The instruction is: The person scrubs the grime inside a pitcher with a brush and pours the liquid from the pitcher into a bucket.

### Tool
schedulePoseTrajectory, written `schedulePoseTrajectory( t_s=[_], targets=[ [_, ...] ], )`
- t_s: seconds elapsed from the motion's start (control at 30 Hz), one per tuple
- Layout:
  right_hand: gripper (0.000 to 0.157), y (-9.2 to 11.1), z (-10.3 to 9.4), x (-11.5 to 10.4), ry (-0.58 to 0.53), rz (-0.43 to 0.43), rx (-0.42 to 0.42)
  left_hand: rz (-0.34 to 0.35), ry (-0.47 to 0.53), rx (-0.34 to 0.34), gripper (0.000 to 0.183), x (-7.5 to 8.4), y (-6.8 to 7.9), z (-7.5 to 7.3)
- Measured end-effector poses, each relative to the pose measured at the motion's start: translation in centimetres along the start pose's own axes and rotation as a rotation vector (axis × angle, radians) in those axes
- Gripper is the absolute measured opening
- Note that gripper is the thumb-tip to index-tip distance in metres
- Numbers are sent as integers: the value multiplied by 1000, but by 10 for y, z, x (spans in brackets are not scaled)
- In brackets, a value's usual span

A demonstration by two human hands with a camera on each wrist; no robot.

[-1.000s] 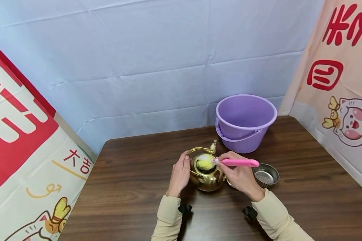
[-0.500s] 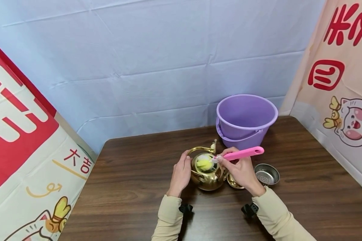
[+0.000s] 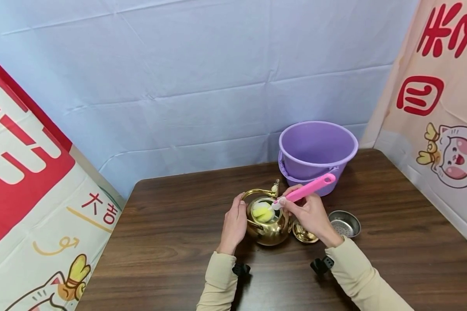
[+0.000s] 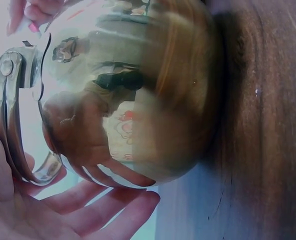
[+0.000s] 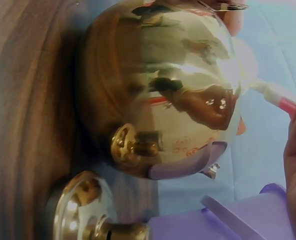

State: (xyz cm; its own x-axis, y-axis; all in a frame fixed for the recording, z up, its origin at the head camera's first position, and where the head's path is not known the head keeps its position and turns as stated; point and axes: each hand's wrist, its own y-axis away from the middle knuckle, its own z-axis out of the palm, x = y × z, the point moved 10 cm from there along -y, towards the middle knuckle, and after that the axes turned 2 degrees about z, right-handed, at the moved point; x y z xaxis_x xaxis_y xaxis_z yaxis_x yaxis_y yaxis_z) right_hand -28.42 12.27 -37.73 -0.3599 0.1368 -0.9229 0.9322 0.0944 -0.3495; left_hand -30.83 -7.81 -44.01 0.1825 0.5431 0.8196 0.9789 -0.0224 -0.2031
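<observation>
Left fingers (image 3: 240,209) lie fairly straight against a kettle (image 3: 272,236), right fingers (image 3: 294,207) pinch a brush (image 3: 309,188); wooden table (image 3: 167,224) beneath, blue cloth (image 3: 202,95) beyond.

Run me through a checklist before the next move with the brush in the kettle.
1. Kettle upright on the table: ok.
2. Left hand on the kettle: ok, fingers against its side.
3. Right hand holding the brush: ok, gripped near the white neck.
4. Sponge at the opening: ok, but part shows above the rim; whether it touches the bottom, cannot tell.
5. Lid off: ok, on the table beside the kettle.
6. Kettle's inside clean: cannot tell, the sponge hides most of it.
</observation>
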Motion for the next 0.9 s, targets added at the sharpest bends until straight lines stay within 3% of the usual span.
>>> schedulePoseTrajectory(
  t_s=[0.2,0.43,0.63,0.9],
  targets=[
    [13,-5,2,-17,67,29,57,-17,10,14,41,-2,0,1],
    [20,-18,4,-3,57,-24,106,-28,25,31,40,-3,0,1],
    [20,-28,9,-3,120,-35,72,-44,28,48,41,-3,1,1],
    [20,-38,20,-11,241,6,-41,-68,26,91,40,-3,2,0]
  ],
)
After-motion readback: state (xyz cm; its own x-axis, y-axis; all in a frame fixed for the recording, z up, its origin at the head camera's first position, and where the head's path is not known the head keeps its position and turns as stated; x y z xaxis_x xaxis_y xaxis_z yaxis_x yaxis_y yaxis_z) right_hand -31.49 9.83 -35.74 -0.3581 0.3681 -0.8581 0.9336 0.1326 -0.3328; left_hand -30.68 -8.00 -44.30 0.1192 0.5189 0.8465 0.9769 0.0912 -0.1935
